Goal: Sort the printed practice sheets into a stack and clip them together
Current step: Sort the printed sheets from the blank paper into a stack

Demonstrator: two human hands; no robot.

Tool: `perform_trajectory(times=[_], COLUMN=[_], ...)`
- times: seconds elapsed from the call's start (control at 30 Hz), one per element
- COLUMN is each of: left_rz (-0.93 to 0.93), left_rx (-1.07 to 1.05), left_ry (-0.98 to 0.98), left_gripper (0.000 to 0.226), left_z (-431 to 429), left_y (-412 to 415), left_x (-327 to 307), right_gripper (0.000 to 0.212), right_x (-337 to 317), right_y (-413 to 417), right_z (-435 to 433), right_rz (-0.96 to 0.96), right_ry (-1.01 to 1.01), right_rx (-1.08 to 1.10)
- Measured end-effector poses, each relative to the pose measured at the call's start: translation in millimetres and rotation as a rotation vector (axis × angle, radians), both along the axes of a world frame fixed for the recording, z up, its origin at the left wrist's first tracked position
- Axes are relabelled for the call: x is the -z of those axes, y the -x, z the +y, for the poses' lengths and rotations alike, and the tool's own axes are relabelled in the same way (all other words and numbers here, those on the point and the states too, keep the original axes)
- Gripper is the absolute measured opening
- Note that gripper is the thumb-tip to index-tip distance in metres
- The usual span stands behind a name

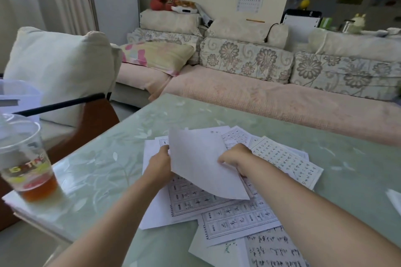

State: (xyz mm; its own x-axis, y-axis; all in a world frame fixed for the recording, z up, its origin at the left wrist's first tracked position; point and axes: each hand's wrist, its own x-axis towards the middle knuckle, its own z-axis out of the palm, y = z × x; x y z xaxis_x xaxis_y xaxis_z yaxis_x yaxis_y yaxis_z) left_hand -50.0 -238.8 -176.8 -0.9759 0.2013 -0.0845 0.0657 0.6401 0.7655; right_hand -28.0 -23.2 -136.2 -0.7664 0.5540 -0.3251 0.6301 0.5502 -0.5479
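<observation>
A home living room: a long flowered sofa (249, 65) with cushions (58, 67) faces a glass-topped table (358, 158).

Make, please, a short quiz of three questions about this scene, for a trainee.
1. True or false: the left hand and the right hand grip the same lifted sheet.
2. Where does the plastic cup stand? A) near the left edge of the table B) on the printed sheets C) in the right hand.
3. Short answer: are the printed sheets neatly stacked or scattered?
Key: 1 true; 2 A; 3 scattered, overlapping at different angles.
</observation>
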Motion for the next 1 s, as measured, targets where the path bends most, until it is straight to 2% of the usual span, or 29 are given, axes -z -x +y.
perform_trajectory(times=[0.13,0.23,0.3,0.37,0.43,0.47,0.53,0.6,0.67,0.73,0.8,1.0], left_rz=[-0.016,-0.012,0.031,0.126,0.207,0.179,0.06,0.015,0.033,0.026,0.008,-0.089], left_rx=[0.013,-0.043,-0.07,-0.077,-0.036,-0.008,0.059,0.123,0.167,0.177,0.151,-0.052], left_ry=[-0.002,-0.06,-0.038,0.135,0.501,0.628,0.694,0.677,0.639,0.576,0.481,0.029], left_gripper=[0.052,0.052,0.055,0.055,0.059,0.074,0.103,0.107,0.091,0.068,0.056,0.06], left_z=[3.4,7.5,4.8,-0.8,-8.6,-11.2,-11.6,-5.9,1.0,7.4,11.2,18.1], left_y=[0.4,-0.5,-0.2,-3.1,-6.3,-7.2,-9.7,-13.2,-15.2,-18.5,-21.3,-22.0], left_x=[1.1,-0.3,-2.0,-8.4,-10.6,-8.2,-0.5,5.9,7.0,2.2,-4.4,-20.3], right_gripper=[0.053,0.065,0.062,0.054,0.047,0.044,0.04,0.043,0.05,0.052,0.054,0.042], right_x=[1.2,-0.5,-3.3,-7.0,-9.1,-9.9,-10.0,-9.1,-9.5,-6.7,-1.7,19.3], right_y=[-0.7,-8.2,-16.4,-28.2,-42.6,-49.2,-58.3,-61.4,-59.7,-56.8,-54.2,-52.5], right_z=[5.3,10.0,20.2,37.1,55.2,60.0,63.8,61.0,54.7,48.2,43.8,30.4], right_rz=[0.067,0.07,0.108,0.093,0.108,0.108,0.088,0.079,0.066,0.063,0.066,0.056], right_ry=[0.188,0.191,0.159,0.073,0.012,0.008,0.083,0.207,0.274,0.282,0.272,0.222], right_rx=[0.04,0.013,0.015,0.048,0.112,0.122,0.104,0.087,0.076,0.063,0.067,0.082])
